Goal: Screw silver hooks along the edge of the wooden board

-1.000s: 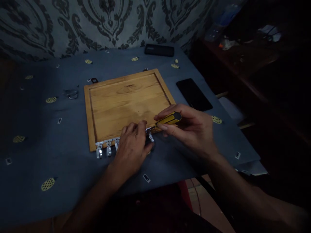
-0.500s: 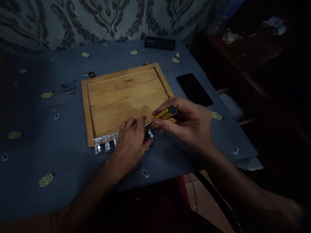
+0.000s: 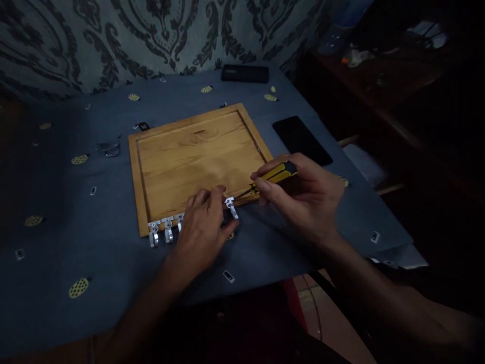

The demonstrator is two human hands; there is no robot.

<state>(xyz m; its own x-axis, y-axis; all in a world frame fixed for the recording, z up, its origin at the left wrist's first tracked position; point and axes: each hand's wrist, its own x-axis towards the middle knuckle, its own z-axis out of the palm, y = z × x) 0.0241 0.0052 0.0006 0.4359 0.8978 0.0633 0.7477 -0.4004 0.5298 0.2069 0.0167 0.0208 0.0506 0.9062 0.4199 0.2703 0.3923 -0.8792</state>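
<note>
My right hand (image 3: 303, 194) grips a yellow-and-black screwdriver (image 3: 276, 173), its shaft slanting down left to the front edge of a framed wooden board (image 3: 197, 156). The tip is close to a small silver metal hook (image 3: 232, 207) on that edge. My left hand (image 3: 202, 220) lies over the front edge, with curled fingers on the wood and the thumb against the hook's lower end. To its left, several similar hooks (image 3: 153, 235) sit in a row along the edge, some partly covered by the hand.
Right of the board lies a black phone (image 3: 302, 140). A dark case (image 3: 245, 73) is at the back by the patterned wall covering. Loose metal pieces (image 3: 108, 148) rest on the left of the blue tablecloth (image 3: 109, 263). The table's right edge drops off into dark.
My right hand and screwdriver have drawn back slightly to the right, uncovering more of the hook. My left hand keeps nearly the same place on the board. The view has shifted slightly.
</note>
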